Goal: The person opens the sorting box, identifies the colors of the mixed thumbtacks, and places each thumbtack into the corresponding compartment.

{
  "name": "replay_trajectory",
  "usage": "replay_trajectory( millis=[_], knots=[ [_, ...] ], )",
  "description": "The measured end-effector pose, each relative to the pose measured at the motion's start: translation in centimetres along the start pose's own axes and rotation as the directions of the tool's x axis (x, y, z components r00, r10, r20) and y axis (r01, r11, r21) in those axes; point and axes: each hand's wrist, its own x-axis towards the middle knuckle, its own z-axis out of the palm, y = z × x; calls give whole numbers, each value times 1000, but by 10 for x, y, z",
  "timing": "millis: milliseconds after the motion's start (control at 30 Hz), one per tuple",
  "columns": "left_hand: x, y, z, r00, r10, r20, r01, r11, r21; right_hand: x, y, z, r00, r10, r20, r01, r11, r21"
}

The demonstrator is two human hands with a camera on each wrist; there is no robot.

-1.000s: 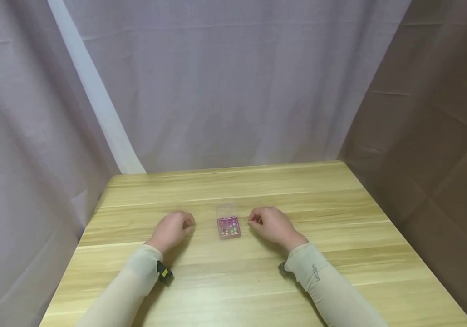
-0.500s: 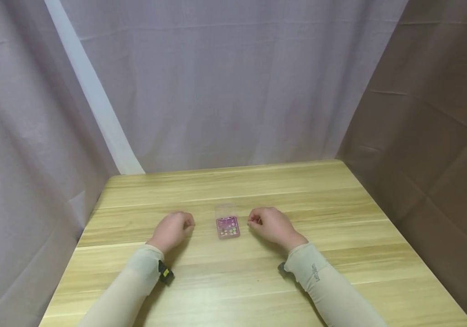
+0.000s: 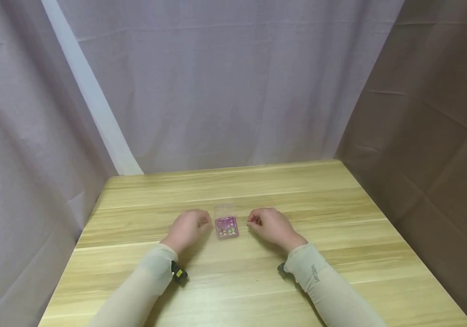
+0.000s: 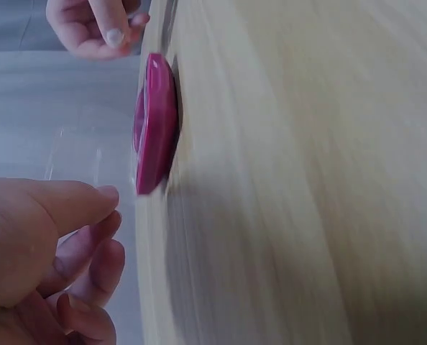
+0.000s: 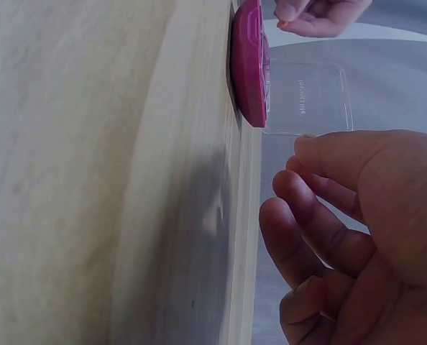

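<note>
A pink pill box [image 3: 227, 227] lies on the table with its clear lid [image 5: 307, 97] swung back. Several small pills, some green and some pale, sit in its compartments. My left hand [image 3: 190, 228] is just left of the box, apart from it. Thumb and forefinger pinch a small orange pill [image 5: 282, 24], visible in the right wrist view. To the right of the box, my right hand [image 3: 273, 227] holds thumb and forefinger together above the table. A tiny dark pill-like piece [image 3: 248, 223] shows at those fingertips, too small to make out well.
The wood-grain table [image 3: 233, 281] reaches back to a grey curtain [image 3: 225, 91]. Darker cloth [image 3: 429, 150] hangs along the right side. Each wrist carries a small dark device below the sleeve cuff.
My left hand has moved right, closer to the pill box. My right hand stays almost where it was, and the box is still open in the same place.
</note>
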Motion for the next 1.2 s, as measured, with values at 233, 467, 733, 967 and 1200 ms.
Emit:
replay_trajectory(
  millis=[233,467,733,967,1200],
  knots=[
    [7,12,10,1000,15,23,-14,1000,-12,-3,2,-2,1000,6,0,-6,1000,-4],
    [12,17,19,999,36,27,-36,999,-4,-6,3,-4,1000,17,2,-17,1000,-5],
    [15,20,23,997,66,28,-66,998,10,-8,7,-5,1000,19,-5,-19,1000,-10],
    [15,23,23,998,55,34,-56,998,21,-9,7,-5,1000,23,0,-23,1000,2],
    [10,23,17,1000,29,7,-29,1000,-5,-9,6,-4,1000,22,8,-22,1000,8]
  ],
)
